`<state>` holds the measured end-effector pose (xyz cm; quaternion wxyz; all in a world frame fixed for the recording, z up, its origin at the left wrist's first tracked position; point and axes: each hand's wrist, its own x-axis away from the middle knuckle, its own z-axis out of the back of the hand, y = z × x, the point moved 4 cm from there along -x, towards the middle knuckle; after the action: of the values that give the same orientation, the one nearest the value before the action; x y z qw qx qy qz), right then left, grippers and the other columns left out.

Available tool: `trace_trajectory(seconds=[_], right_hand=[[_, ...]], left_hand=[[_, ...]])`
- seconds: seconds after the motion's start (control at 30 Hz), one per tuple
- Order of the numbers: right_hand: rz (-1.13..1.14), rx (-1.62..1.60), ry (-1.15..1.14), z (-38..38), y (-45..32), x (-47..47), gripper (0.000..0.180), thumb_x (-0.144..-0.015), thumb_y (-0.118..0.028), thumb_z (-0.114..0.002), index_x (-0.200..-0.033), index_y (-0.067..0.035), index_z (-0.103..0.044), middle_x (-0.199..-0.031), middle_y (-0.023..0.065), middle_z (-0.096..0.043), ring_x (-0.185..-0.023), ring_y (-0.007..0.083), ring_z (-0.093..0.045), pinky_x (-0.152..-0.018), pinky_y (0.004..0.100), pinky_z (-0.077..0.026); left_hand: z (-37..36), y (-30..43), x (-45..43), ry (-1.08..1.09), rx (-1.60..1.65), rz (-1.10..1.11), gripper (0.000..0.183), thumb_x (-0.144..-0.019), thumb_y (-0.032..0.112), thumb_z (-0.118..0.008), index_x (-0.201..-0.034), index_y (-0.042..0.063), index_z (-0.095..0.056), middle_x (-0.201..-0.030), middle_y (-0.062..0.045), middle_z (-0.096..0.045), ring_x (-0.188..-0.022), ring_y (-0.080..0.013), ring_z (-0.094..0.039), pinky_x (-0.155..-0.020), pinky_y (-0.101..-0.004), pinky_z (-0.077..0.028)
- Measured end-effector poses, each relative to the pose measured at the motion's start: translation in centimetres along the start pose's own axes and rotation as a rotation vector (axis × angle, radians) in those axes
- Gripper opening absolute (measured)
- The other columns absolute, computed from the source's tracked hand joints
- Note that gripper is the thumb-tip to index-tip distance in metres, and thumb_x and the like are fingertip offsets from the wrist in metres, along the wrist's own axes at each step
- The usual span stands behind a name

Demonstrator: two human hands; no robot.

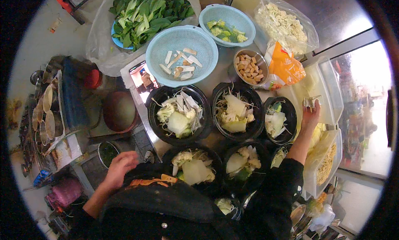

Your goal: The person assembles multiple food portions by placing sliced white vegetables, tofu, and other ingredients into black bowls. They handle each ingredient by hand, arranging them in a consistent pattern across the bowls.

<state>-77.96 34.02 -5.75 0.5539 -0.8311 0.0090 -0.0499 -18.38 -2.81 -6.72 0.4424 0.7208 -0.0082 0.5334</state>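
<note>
My right hand (308, 115) reaches over the plastic bins on the right. Its fingers hold a small pale, shiny piece of food (311, 102), too small to name. Blurred and loosely bent, my left hand (121, 168) hangs off the table's left edge with nothing seen in it. Black bowls stand in rows before me. A large bowl (152, 127), a middle bowl (215, 124) and a smaller one (293, 127) hold bean sprouts, cauliflower, pale vegetable slices and strips. Nearer bowls, one with cauliflower (182, 158), are partly hidden by my body and right arm.
Behind the bowls are a blue colander (152, 64) of pale strips, another colander (204, 23) with broccoli, and a steel bowl (237, 72) of brown chunks. Leafy greens (149, 15), bagged cauliflower (283, 25) and an orange packet (285, 65) lie farther back. A phone (144, 81) sits left.
</note>
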Motion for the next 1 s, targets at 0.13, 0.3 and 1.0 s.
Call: trace_trajectory(seconds=[0.13,0.3,1.0], right_hand=[[-0.025,0.034,-0.305,-4.4,-1.4,6.2,0.037,-0.084,-0.021,-0.058,-0.116,-0.005,-0.047,-0.117,0.0124,-0.050,-0.108,0.0283,-0.050,-0.089,0.0429,-0.045],[-0.121,0.286,-0.702,-14.3,0.9,19.1,0.038,-0.080,-0.009,-0.054,-0.117,-0.001,-0.047,-0.106,0.0061,-0.055,-0.096,0.0155,-0.053,-0.086,0.0276,-0.042],[-0.397,0.556,-0.886,-22.4,8.5,36.7,0.041,-0.082,-0.005,-0.060,-0.122,-0.002,-0.049,-0.109,0.0082,-0.057,-0.097,0.0134,-0.054,-0.086,0.0273,-0.044]], left_hand=[[-2.3,4.2,-0.3,-0.131,0.161,-0.089,0.043,-0.089,0.030,-0.047,-0.117,-0.003,-0.050,-0.119,-0.012,-0.053,-0.107,-0.0231,-0.052,-0.093,-0.0361,-0.039],[-10.5,9.8,-1.2,-0.460,0.305,-0.139,0.057,-0.091,0.040,-0.039,-0.130,-0.001,-0.038,-0.132,-0.015,-0.042,-0.119,-0.0264,-0.042,-0.102,-0.0404,-0.031],[-10.0,8.9,-6.8,-0.676,0.622,0.212,0.034,-0.083,0.019,-0.054,-0.115,0.009,-0.053,-0.110,-0.007,-0.058,-0.103,-0.0224,-0.054,-0.089,-0.0437,-0.045]])
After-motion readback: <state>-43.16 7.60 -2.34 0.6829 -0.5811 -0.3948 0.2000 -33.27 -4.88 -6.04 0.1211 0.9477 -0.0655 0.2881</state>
